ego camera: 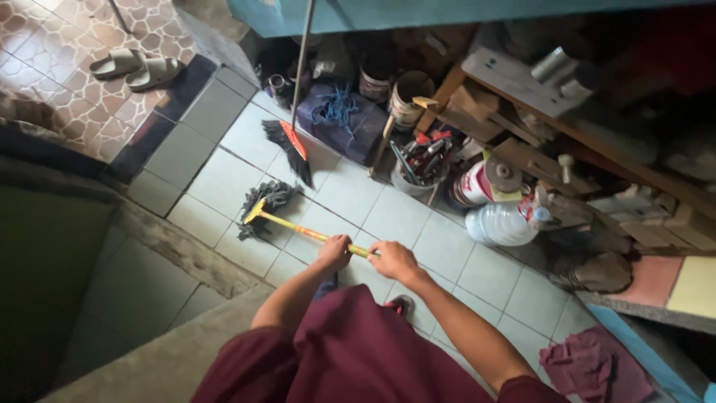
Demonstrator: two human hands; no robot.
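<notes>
Both my hands grip the yellow handle of a mop [298,230]. My left hand [335,252] is closed around the handle lower down, and my right hand [392,260] is closed around its end. The dark grey mop head [265,204] lies on the pale floor tiles [224,179], up and to the left of my hands. I wear a maroon garment that fills the bottom of the view.
A black broom [292,149] with a metal pole leans behind the mop. A bucket of tools [419,166], a paint can [471,186] and a clear water jug [501,222] crowd the right. Sandals [138,67] lie far left. A maroon cloth [593,366] lies bottom right. A concrete step [179,246] runs left.
</notes>
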